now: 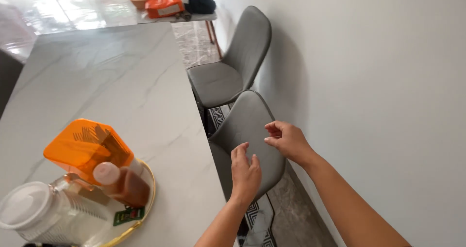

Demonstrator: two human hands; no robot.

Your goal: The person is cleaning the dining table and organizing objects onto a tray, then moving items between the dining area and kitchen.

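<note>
We hold both hands half-open, empty: left hand [245,172] & right hand [286,140] over grey chair back [245,123]; worktop [111,77] just left.

A long white marble-patterned table [111,82] runs beside a plain pale grey wall [369,82], with a grey padded chair [233,62] tucked between them. The glossy marbled floor [194,43] reflects bright daylight, and a black-and-white patterned rug [257,218] lies underneath.
</note>
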